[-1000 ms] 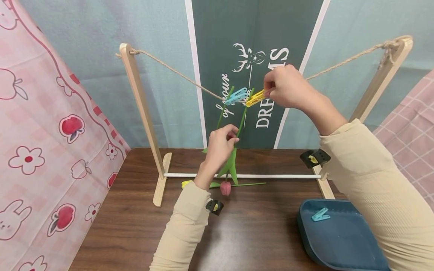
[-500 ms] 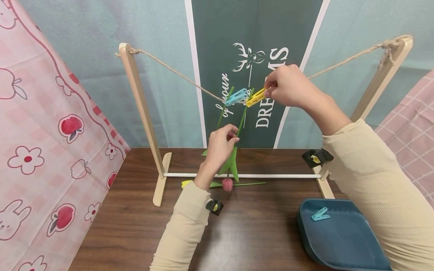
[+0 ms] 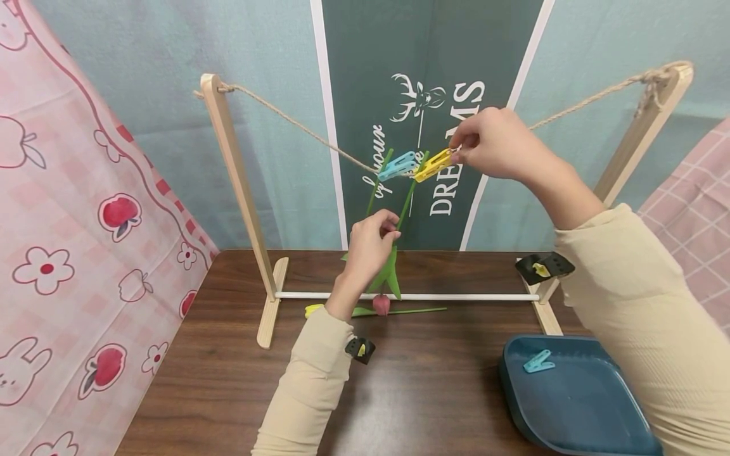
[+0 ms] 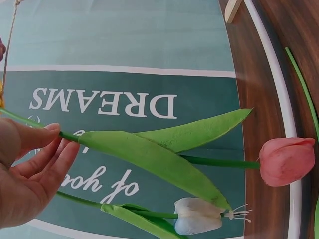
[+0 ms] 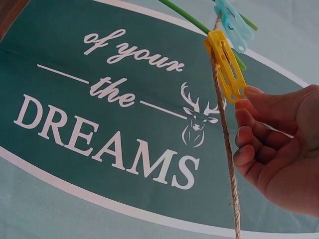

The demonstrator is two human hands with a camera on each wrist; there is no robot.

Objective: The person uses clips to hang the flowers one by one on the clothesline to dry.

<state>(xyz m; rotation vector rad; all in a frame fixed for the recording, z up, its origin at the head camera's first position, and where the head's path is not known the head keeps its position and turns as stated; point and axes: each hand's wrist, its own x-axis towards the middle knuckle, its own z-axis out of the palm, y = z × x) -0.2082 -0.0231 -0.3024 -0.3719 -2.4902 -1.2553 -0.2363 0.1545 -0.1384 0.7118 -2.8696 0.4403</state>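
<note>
My left hand (image 3: 369, 244) pinches the green stem of a pink tulip (image 4: 286, 162) that hangs head down, its leaves (image 4: 164, 149) spreading below the fingers. Up at the sagging rope (image 3: 296, 120), a yellow clothespin (image 5: 227, 67) clips the tulip's stem end. My right hand (image 3: 496, 142) holds that clothespin's tail between thumb and forefinger, the other fingers loosely curled. Just left of it, a light blue clothespin (image 3: 397, 166) fastens a second stem to the rope. That stem belongs to a white tulip (image 4: 198, 215), also upside down, seen in the left wrist view.
Wooden posts (image 3: 236, 183) carry the rope, joined low down by a white rod (image 3: 467, 296). A yellow tulip (image 3: 313, 310) lies on the brown table (image 3: 422, 392) under the left forearm. At right, a blue bin (image 3: 576, 399) contains another light blue clothespin (image 3: 538, 361).
My right hand has shifted slightly right, and the yellow clothespin's tail with it. The pink tulip's head has risen a little in view. My left hand stays nearly still.
</note>
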